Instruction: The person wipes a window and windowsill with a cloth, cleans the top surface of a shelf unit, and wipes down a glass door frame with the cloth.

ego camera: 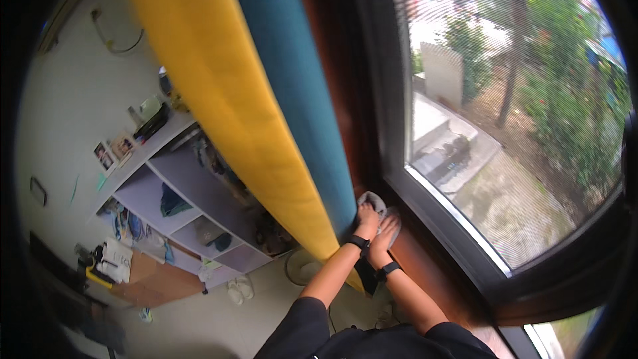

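Observation:
A grey cloth (375, 200) lies bunched on the brown wooden windowsill (423, 254), in the corner beside the window frame. My left hand (368, 218) presses down on it with the fingers curled into the fabric. Close alongside, my right hand (385, 235) rests on the cloth's nearer part; its fingers are blurred. Each wrist wears a black band. A teal curtain (299, 85) hangs right beside my left hand, and a yellow curtain (224, 94) hangs to the left of it.
The dark window frame (448, 229) borders the sill on the right, with steps and plants visible outside. At left stands a white shelf unit (159, 174) holding clothes and caps. White shoes (240, 289) and a cardboard box (154, 279) are on the floor.

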Available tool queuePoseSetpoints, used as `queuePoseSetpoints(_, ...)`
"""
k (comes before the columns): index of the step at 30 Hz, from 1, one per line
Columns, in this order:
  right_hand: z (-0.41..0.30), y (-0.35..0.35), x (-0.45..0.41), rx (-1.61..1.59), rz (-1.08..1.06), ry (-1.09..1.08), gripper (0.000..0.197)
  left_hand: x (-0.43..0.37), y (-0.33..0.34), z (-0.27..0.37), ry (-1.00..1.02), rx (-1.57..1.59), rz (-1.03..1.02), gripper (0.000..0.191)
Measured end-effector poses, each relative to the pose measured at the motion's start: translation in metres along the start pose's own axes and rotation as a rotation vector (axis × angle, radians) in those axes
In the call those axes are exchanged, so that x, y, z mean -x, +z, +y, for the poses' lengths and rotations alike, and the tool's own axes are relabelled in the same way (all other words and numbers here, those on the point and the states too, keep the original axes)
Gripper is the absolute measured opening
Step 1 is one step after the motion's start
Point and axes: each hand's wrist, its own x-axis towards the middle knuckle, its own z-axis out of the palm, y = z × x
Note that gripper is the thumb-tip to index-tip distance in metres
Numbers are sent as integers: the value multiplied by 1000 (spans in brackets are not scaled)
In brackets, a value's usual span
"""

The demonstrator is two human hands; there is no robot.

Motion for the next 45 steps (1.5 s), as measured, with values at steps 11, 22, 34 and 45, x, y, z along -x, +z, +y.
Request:
queuePoseSetpoints(11, -26, -3, -30, -385, 311, -31, 54, -22, 21, -65, 425, 350, 322, 31)
queuePoseSetpoints(22, -6, -24, -34, -635, 418, -57, 47, -64, -2, -99, 987, 566, 91, 28)
queuePoseSetpoints(34, 138, -154, -21, -1278, 661, 274, 45, -63, -83, -91, 1356, 778, 302, 30)
queuePoseSetpoints(45, 231, -295, -63, -41, 1216, 76, 39, -40, -212, -65, 1195, 1690, 270, 34)
